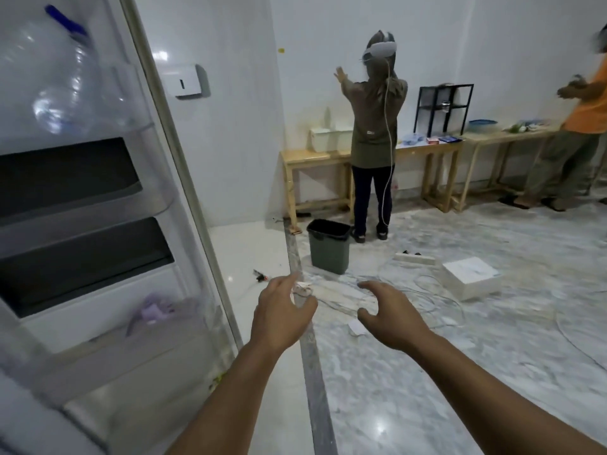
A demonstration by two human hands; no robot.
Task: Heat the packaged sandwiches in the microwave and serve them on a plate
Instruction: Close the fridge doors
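Beside me the fridge door (108,224) has clear, glossy plastic shelves. Beyond it the marble-look floor (460,372) shines (glare spots), and the benches (315,159) are pale wood.

Two bare forearms come in from the near edge — no sleeves anywhere along them, nothing worn from the frame's bottom right up to the wrists. The left hand (279,315) shows no ring, no watch, no band; its wrist is plain too. The right hand (389,315) is just as unadorned — no glove, no bracelet, no strap at the wrist. The fingernails look short, though the picture is too soft to tell more. No marks or tattoos show on either arm.
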